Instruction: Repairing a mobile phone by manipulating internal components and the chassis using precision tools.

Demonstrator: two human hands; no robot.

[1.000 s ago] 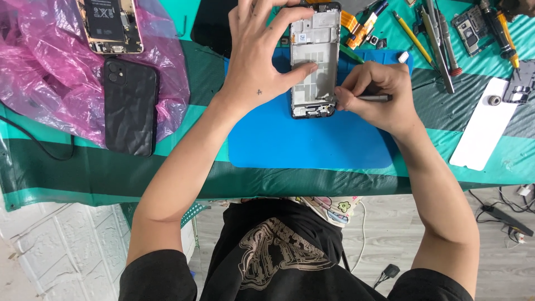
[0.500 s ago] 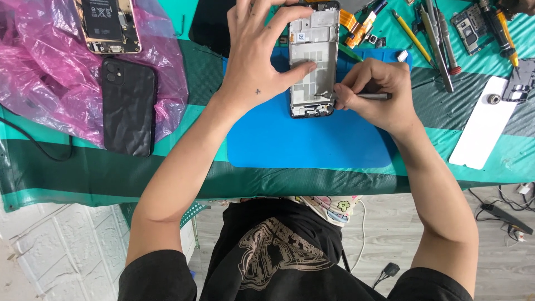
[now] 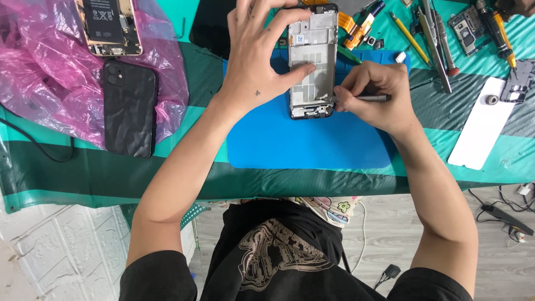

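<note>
An opened phone frame (image 3: 313, 56) with its back removed lies on a blue work mat (image 3: 306, 139). My left hand (image 3: 262, 56) presses down on the frame's left side, thumb across its middle. My right hand (image 3: 373, 95) grips a thin metal tool (image 3: 372, 98) like a pen, its tip hidden by my fingers at the frame's lower right edge.
A black phone (image 3: 129, 106) and an opened phone with a battery (image 3: 108, 25) lie on a pink plastic bag (image 3: 33, 78) at the left. Screwdrivers (image 3: 437, 39), tweezers and small parts crowd the back right. A white back cover (image 3: 479, 131) lies at the right. The table edge runs below the mat.
</note>
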